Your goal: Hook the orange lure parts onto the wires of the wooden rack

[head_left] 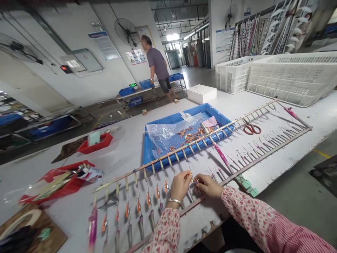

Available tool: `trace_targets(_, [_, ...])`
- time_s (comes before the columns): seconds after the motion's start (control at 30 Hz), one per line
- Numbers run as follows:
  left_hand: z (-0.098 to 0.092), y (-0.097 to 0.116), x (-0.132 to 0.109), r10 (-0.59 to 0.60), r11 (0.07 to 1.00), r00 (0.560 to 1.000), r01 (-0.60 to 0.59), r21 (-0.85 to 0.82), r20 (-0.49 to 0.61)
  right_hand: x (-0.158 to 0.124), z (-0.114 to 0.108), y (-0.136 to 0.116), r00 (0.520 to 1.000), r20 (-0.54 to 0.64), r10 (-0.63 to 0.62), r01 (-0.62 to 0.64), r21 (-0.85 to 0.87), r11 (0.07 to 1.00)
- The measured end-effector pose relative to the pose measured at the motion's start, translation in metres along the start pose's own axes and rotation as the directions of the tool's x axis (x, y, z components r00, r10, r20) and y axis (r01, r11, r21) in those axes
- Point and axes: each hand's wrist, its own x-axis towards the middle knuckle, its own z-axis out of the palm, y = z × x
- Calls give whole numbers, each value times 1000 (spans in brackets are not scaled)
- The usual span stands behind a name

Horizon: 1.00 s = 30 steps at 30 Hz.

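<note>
My left hand point(180, 186), closed in a pinch, holds a small shiny orange fishing lure point(191, 176) by its end. Just right of it, my right hand point(209, 185) is closed too, thumb and fingers together at the lure's lower end; what they grip is too small to make out. Both hands are over a wooden rack point(165, 157) with rows of wire hooks along two rails. Left of my hands, several orange lures point(138, 205) hang stretched between upper and lower hooks. More loose lures point(195, 135) lie on bubble wrap in a blue tray point(144, 154) behind the rack.
Red-handled scissors point(252, 129) lie within the rack's right part. Red bins point(63, 186) stand at left, near a tape roll point(21, 223). A white box point(202, 94) and white plastic crates point(289, 80) stand at the back. Beyond the table, another person point(158, 63) is by blue trays.
</note>
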Motion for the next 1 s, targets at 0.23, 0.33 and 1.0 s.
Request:
trace_targets(0.23, [3, 2, 6, -100, 984, 994, 92, -150, -43, 0, 2, -5, 992, -113, -52, -9, -481, 876])
trace_targets(0.33, [5, 5, 5, -224, 899, 969, 164, -406, -105, 5, 0, -4, 1000, -15, -16, 6, -522, 853])
trace_targets(1.0, [9, 20, -10, -608, -456, 729, 4, -890, 315, 27, 17, -38, 947, -296, -122, 108, -63, 992])
